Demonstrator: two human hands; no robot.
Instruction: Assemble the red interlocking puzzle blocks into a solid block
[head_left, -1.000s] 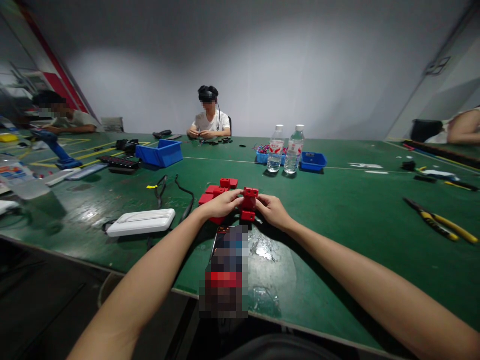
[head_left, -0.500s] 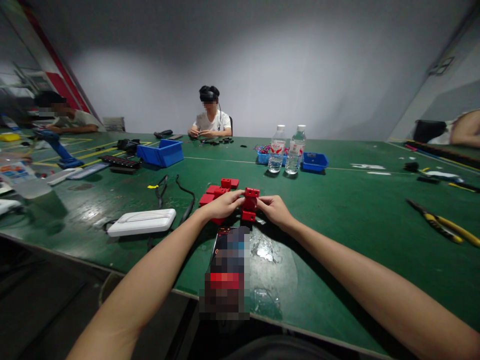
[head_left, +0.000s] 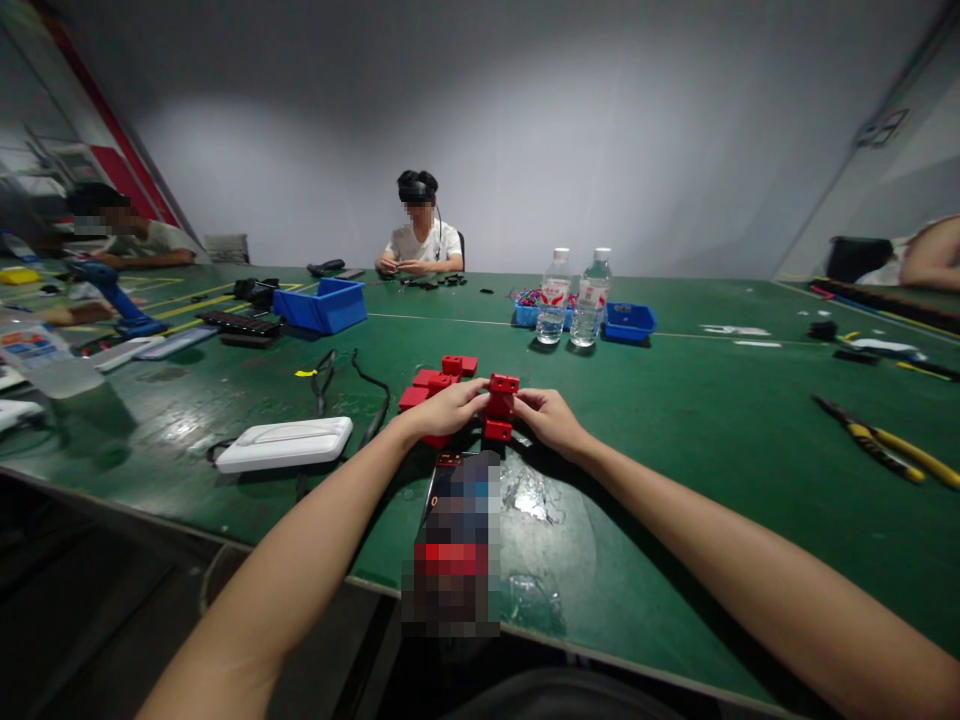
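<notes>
Between my two hands a red plastic bracket-like block (head_left: 500,408) stands upright, with small holes in its top and lower ends. My left hand (head_left: 450,406) grips its left side, fingers closed. From the right, my right hand (head_left: 552,420) pinches its other side between thumb and fingers. Several more red blocks (head_left: 429,381) lie beside and behind my left hand, which partly covers them. Just below the held block lies a phone (head_left: 457,500), its screen mostly blurred out.
A white power bank (head_left: 285,444) and black cables (head_left: 371,390) lie left. Yellow-handled pliers (head_left: 885,445) rest at right. Further back stand a blue bin (head_left: 321,306), two water bottles (head_left: 553,300) and a small blue tray (head_left: 630,322). A person (head_left: 420,240) sits opposite.
</notes>
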